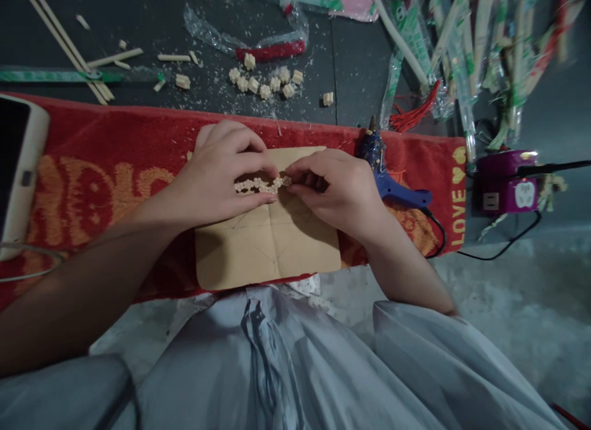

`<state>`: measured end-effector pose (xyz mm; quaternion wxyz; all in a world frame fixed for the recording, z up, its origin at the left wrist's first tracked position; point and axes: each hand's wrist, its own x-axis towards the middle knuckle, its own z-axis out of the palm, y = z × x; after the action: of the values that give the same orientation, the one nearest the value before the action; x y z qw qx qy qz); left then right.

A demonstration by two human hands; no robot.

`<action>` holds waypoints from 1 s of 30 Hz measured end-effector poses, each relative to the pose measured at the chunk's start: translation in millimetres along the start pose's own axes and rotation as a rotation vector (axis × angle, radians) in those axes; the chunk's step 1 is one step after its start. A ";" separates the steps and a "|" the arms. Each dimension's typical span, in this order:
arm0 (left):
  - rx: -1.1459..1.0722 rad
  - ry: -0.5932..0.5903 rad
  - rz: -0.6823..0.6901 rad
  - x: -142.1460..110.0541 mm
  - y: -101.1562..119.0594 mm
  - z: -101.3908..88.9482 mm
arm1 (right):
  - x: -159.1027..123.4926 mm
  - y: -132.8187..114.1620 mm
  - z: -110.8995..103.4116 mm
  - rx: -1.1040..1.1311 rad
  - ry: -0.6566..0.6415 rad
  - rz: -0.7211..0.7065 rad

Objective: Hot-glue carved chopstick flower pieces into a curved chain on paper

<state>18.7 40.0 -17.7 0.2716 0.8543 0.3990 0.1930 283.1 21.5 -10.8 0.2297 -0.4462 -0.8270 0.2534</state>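
A strip of small pale pieces joined together [258,185] lies across the middle of a tan paper sheet [240,251] that has pencil lines and a centre crease. My left hand [226,171] grips the strip from the left, thumb below and fingers above. At the strip's right end, my right hand [337,183] has its thumb and fingertips pinched on a small pale piece [287,180], partly hidden by the fingers. Whether that piece touches the strip I cannot tell. Just right of my right hand rests a blue hot glue gun [392,186], its nozzle pointing away from me.
Beneath the sheet lies a red towel [323,131]. Several loose pale pieces [265,91] and thin sticks [69,45] are on the dark table beyond. Wrapped bundles [462,48] stand at upper right. A purple power socket [508,180] is on the right, a phone [18,165] on the left.
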 end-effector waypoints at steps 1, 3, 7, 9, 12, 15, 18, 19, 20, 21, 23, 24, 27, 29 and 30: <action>-0.002 0.002 0.003 0.0 -0.5 0.1 | 0.1 -0.4 -0.1 -0.002 0.000 0.009; -0.004 0.009 0.005 -0.2 -0.9 0.4 | 0.3 -0.9 -0.7 -0.003 -0.003 0.022; -0.002 0.010 0.007 -0.4 -0.6 0.9 | 1.2 -1.1 -2.2 0.003 -0.015 0.019; 0.000 0.010 0.007 -0.5 -0.5 1.0 | 1.3 -1.3 -2.9 0.000 -0.013 0.018; 0.005 0.011 0.008 -0.4 -0.7 0.8 | 1.0 -1.6 -3.8 0.007 -0.020 0.010; 0.019 0.002 0.010 -0.2 -0.6 0.2 | 0.5 -1.5 -4.5 0.016 -0.015 -0.013; 0.032 -0.005 0.006 0.1 0.0 -0.2 | 0.2 -0.7 -4.5 0.009 0.004 -0.036; 0.032 -0.006 0.006 0.1 0.2 -0.2 | 0.2 -0.4 -4.4 0.003 0.007 -0.042; 0.031 -0.007 0.004 0.1 0.4 -0.2 | 0.1 -0.2 -4.2 -0.002 0.007 -0.049; 0.029 -0.006 0.002 0.1 0.5 -0.1 | 0.0 0.1 -4.1 -0.007 0.011 -0.058; 0.023 -0.004 -0.001 0.0 0.5 0.0 | -0.4 0.6 -3.9 -0.012 0.022 -0.084; 0.019 -0.004 -0.003 0.0 0.5 0.0 | -0.6 0.8 -3.9 -0.014 0.028 -0.097; 0.008 -0.004 -0.005 -0.1 0.7 -0.1 | -0.8 1.6 -4.0 -0.018 0.026 -0.113; 0.003 0.000 -0.005 -0.1 0.8 -0.2 | -0.5 1.5 -4.5 -0.018 0.015 -0.108; 0.001 0.004 -0.004 -0.1 0.8 -0.3 | -0.3 1.3 -5.0 -0.016 0.005 -0.102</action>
<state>18.9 39.6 -17.0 0.2707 0.8533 0.4011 0.1942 287.0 22.9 -7.8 0.2410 -0.4060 -0.8500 0.2335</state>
